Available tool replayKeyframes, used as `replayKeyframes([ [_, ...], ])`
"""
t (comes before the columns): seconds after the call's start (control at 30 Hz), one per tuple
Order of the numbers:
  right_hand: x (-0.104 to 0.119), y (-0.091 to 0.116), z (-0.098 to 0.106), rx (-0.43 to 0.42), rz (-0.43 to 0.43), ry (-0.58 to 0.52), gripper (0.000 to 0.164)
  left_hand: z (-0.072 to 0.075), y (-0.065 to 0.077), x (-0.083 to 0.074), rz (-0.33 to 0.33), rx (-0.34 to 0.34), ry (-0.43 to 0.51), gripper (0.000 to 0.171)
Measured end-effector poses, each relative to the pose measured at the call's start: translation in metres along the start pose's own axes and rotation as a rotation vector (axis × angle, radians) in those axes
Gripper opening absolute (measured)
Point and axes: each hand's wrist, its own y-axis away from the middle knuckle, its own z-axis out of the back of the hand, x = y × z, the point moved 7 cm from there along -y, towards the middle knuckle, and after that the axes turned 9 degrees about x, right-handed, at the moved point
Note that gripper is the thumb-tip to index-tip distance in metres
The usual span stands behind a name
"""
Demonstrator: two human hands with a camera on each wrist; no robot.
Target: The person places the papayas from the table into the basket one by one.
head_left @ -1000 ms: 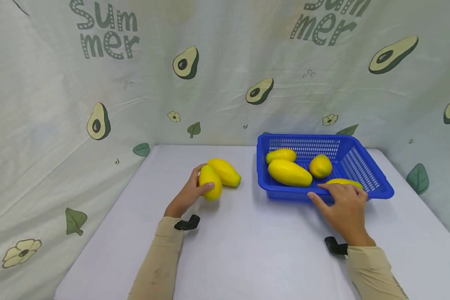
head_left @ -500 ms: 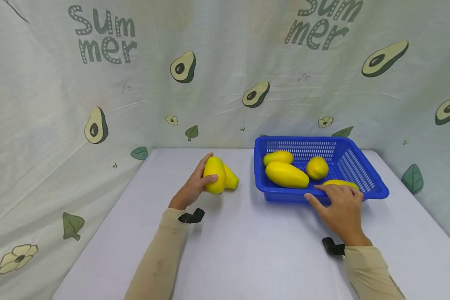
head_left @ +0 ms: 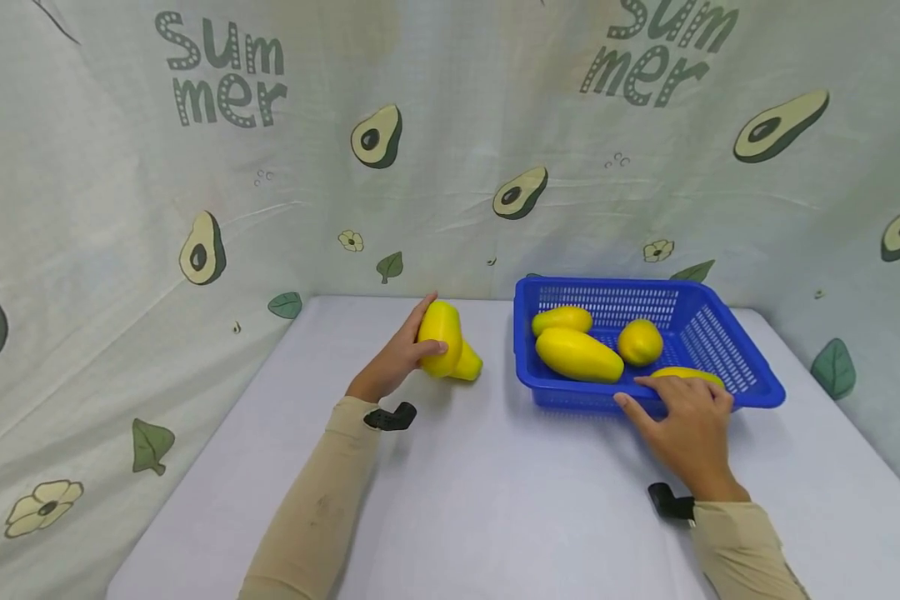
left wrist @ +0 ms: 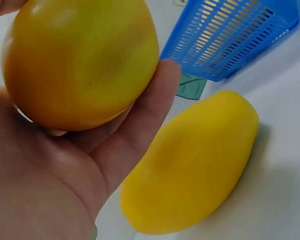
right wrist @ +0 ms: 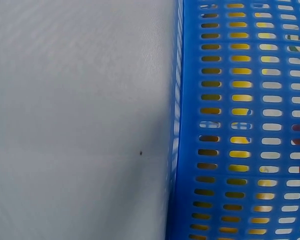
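Note:
My left hand [head_left: 396, 360] grips a yellow papaya [head_left: 441, 340], thumb on the near side, lifted over the table. In the left wrist view its rounded end shows orange and green tints. Behind it a second yellow papaya [left wrist: 195, 165] lies on the table, partly covered in the head view. My right hand [head_left: 692, 429] holds the front rim of a blue plastic basket [head_left: 570, 397], fingers over the rim and thumb outside. Right behind those fingers lies a yellow fruit [head_left: 688, 377] inside the basket; the wrist view shows mostly the perforated wall [right wrist: 225, 130].
Also in the basket are a long yellow papaya [head_left: 579, 355], a smaller yellow fruit [head_left: 562, 320] and a rounded one [head_left: 641, 342]. A white table [head_left: 495, 500] runs back to a cloth [head_left: 450, 233] printed with avocados.
My left hand has raised the papaya and moved it back and slightly right, tilting it in front of the lying one. My right hand stays at the basket rim.

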Motion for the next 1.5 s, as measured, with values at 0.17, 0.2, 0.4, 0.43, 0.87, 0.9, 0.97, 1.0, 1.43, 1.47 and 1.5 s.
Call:
replayKeyframes([
  [0.17,0.001,-0.001,0.001,-0.007,0.007,0.000,0.049,0.003,-0.005,-0.009,-0.019,-0.081,-0.046,0.096],
  [0.2,0.002,-0.001,0.001,-0.008,0.010,0.000,0.049,0.003,-0.005,-0.011,-0.024,-0.100,-0.047,0.096],
  [0.4,0.002,-0.001,0.002,-0.015,0.013,0.004,0.048,0.001,-0.009,-0.023,-0.021,-0.161,-0.014,0.087],
  [0.43,0.002,-0.001,0.002,-0.014,0.010,0.006,0.048,0.000,-0.010,-0.024,-0.020,-0.168,-0.014,0.086],
  [0.87,0.000,-0.001,-0.001,-0.008,0.004,0.007,0.049,-0.014,-0.033,-0.042,0.011,-0.116,-0.096,0.080],
  [0.9,0.000,-0.001,-0.001,-0.007,0.004,0.008,0.049,-0.015,-0.035,-0.044,0.011,-0.104,-0.100,0.079],
  [0.97,0.000,0.000,-0.001,-0.004,0.003,0.009,0.049,-0.018,-0.041,-0.048,0.003,-0.083,-0.109,0.078],
  [1.0,0.000,0.000,0.000,-0.004,0.002,0.010,0.050,-0.019,-0.044,-0.050,-0.004,-0.072,-0.111,0.077],
  [1.43,0.003,-0.001,0.001,0.009,-0.014,0.014,0.051,-0.041,-0.076,-0.076,-0.059,0.040,-0.096,0.074],
  [1.47,0.003,-0.001,0.001,0.009,-0.015,0.013,0.051,-0.043,-0.078,-0.078,-0.060,0.046,-0.091,0.073],
  [1.5,0.003,-0.001,0.001,0.008,-0.014,0.013,0.051,-0.045,-0.079,-0.079,-0.059,0.049,-0.085,0.073],
])
